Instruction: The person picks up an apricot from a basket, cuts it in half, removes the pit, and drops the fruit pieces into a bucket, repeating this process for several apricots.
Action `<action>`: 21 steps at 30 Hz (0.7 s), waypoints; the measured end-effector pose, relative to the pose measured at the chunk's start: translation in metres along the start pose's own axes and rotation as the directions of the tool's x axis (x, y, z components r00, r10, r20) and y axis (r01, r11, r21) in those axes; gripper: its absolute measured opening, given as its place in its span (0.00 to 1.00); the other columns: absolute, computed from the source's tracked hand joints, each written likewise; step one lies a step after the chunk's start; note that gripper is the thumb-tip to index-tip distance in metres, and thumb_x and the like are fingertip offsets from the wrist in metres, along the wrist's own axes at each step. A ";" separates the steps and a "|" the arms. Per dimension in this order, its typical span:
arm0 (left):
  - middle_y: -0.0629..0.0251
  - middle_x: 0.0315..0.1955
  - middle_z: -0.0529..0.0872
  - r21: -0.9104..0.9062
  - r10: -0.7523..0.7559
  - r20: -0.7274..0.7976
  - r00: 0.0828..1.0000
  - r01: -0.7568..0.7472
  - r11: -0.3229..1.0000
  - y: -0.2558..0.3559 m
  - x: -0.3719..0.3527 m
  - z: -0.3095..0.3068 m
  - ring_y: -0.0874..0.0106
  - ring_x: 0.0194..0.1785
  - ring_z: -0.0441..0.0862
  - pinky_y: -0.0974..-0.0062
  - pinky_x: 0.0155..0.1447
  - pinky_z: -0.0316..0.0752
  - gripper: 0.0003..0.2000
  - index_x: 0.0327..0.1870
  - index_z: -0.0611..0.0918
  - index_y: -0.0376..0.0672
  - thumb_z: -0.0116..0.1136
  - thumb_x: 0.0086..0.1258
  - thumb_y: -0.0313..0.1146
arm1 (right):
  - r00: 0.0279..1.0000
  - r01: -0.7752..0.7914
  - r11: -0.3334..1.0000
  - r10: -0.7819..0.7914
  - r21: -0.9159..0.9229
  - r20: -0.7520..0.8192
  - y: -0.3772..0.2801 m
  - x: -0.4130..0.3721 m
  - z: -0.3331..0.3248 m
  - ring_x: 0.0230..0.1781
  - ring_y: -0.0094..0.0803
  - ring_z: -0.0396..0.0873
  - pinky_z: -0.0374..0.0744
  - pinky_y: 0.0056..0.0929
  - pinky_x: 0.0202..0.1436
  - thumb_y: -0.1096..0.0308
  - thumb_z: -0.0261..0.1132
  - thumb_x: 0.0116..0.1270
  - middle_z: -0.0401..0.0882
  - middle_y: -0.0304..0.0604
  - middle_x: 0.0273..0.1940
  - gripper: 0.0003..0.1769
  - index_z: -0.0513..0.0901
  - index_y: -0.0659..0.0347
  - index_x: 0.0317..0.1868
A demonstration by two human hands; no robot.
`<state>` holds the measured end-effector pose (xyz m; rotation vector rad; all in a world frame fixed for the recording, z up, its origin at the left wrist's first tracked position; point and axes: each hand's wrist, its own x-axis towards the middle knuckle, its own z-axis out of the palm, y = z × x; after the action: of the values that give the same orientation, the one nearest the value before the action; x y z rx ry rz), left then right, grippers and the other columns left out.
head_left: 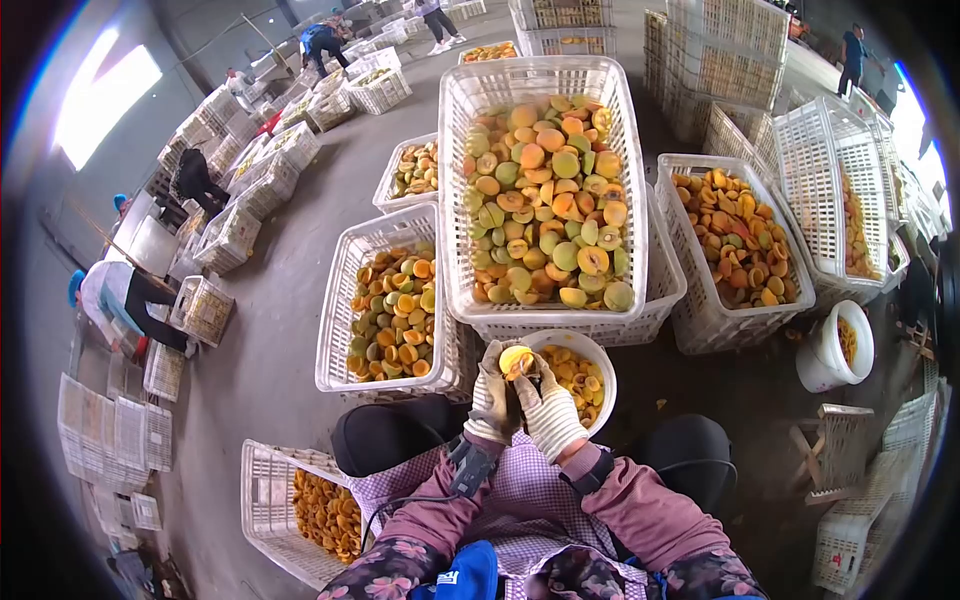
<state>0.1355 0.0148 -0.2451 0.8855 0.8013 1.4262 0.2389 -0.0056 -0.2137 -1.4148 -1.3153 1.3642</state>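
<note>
Both hands wear gloves with pale striped cuffs and meet over a white bucket (606,372) in front of my lap. A yellow apricot (514,358), with a brown hollow or pit showing on its cut side, is held between them. My left hand (490,402) grips it from the left, fingers curled. My right hand (549,408) has its fingers closed at the fruit's right edge; whether a small tool is in it I cannot see. Orange fruit pieces (580,385) lie in the bucket. Just beyond stands a raised white crate (545,68) full of green and orange apricots (550,200).
Crates of halved apricots stand left (330,345) and right (690,320), and another crate (262,500) by my left knee. A second bucket (836,362) and a small stool (838,455) are at right. Other people (110,295) bend over crates at far left.
</note>
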 end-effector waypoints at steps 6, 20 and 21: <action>0.60 0.48 0.75 0.099 0.239 0.266 0.934 -0.273 0.957 0.021 -0.002 0.013 0.68 0.49 0.75 0.70 0.57 0.71 0.21 0.61 0.61 0.40 0.38 0.75 0.45 | 0.999 0.019 0.991 -0.023 0.132 0.031 0.017 0.002 0.009 0.38 0.43 0.77 0.75 0.33 0.44 0.54 0.55 0.69 0.79 0.55 0.39 0.28 0.65 0.64 0.63; 0.61 0.29 0.80 -0.121 -0.229 0.013 0.973 0.229 0.966 0.060 -0.005 0.022 0.73 0.32 0.76 0.77 0.40 0.72 0.16 0.31 0.76 0.39 0.47 0.73 0.44 | 0.959 0.188 0.980 -0.169 -0.064 0.228 0.034 -0.005 0.008 0.31 0.34 0.78 0.76 0.29 0.34 0.58 0.54 0.71 0.80 0.44 0.35 0.27 0.62 0.63 0.65; 0.61 0.29 0.80 -0.122 -0.221 0.012 0.975 0.221 0.968 0.055 -0.004 0.014 0.73 0.32 0.76 0.77 0.40 0.72 0.16 0.31 0.76 0.39 0.47 0.73 0.44 | 0.949 0.118 0.991 -0.133 0.069 0.287 0.032 -0.007 0.009 0.32 0.30 0.77 0.76 0.26 0.33 0.58 0.54 0.71 0.79 0.41 0.35 0.25 0.64 0.62 0.63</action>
<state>0.1222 0.0081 -0.1904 0.6784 0.7795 1.2654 0.2364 -0.0196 -0.2448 -1.1041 -1.5184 1.5500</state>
